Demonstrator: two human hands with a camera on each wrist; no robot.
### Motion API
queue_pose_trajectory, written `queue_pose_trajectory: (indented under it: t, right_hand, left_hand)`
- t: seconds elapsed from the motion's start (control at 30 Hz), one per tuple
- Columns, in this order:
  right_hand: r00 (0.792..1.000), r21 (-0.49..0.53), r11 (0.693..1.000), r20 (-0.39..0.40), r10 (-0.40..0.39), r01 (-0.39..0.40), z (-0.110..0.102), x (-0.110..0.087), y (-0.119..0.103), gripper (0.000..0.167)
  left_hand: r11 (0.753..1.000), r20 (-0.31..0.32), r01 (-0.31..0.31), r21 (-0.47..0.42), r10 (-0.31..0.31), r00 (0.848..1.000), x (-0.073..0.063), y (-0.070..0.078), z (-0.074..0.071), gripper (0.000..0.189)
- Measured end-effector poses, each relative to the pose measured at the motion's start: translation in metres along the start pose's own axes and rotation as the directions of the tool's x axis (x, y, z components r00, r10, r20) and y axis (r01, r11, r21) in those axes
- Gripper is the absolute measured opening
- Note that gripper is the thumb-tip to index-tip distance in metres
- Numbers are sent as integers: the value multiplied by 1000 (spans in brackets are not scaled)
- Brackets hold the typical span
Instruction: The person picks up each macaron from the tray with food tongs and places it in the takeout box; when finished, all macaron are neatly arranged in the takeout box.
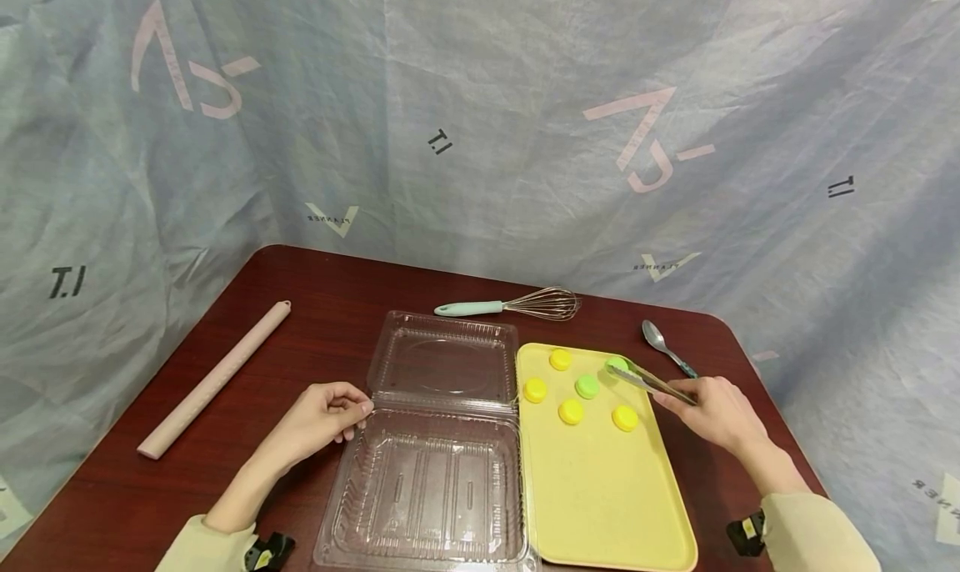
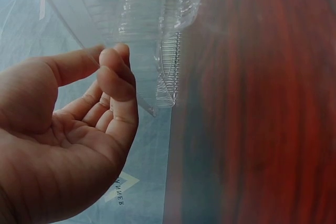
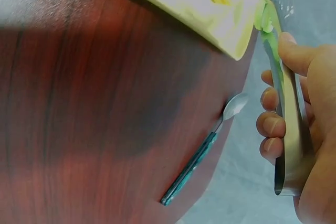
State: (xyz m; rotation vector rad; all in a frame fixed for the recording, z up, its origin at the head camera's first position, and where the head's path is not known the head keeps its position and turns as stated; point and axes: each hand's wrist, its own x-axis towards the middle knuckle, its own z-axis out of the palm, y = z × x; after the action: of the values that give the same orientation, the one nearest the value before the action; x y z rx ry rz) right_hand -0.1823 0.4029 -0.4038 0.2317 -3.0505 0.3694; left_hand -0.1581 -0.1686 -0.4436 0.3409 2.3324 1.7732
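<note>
Tongs [image 3: 295, 148] | right hand [image 1: 716, 409] — fingers clamped round them | tips at green disc [image 1: 617, 361] | left hand [image 1: 318, 422] — fingertips pinch clear container [image 1: 450, 407]

Tongs [image 3: 294, 150] are metallic silver, w/ a brassy tone on the outer face & green tint twd. tip. Tray [image 1: 607, 497] is plain lt. yellow; it carries 4 bright-yellow pcs. [image 1: 571, 411] & 2 green pcs. [image 1: 587, 386]. Container [image 1: 453, 406] is transp.: ribbed pattern in lower half, oval outline in upper. Whisk [image 1: 480, 307] has pale blue-green hdl., silver wires. Spoon [image 3: 202, 152] has silver bowl, dk. teal hdl. Rod [image 1: 217, 378] is pale pink. Tabletop [image 1: 322, 305] shows dk. red-brown streaked woodgrain. Backdrop [image 1: 480, 72] is grey-blue, printed w/ lg. pink figures, blk. "T.I" marks & pale-yellow ticks. Sleeves [image 1: 817, 534] are cream; wrist units [image 1: 742, 539] are blk.
</note>
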Motion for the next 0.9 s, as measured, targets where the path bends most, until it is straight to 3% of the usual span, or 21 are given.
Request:
queue_pose_trajectory:
  t: [0.9]
  right_hand:
    - [985,-41,987,-68,-157,155,-14,9,-49,40]
  left_hand:
    - [1000,2,11,-15,-11,1000,1,-4,0,19]
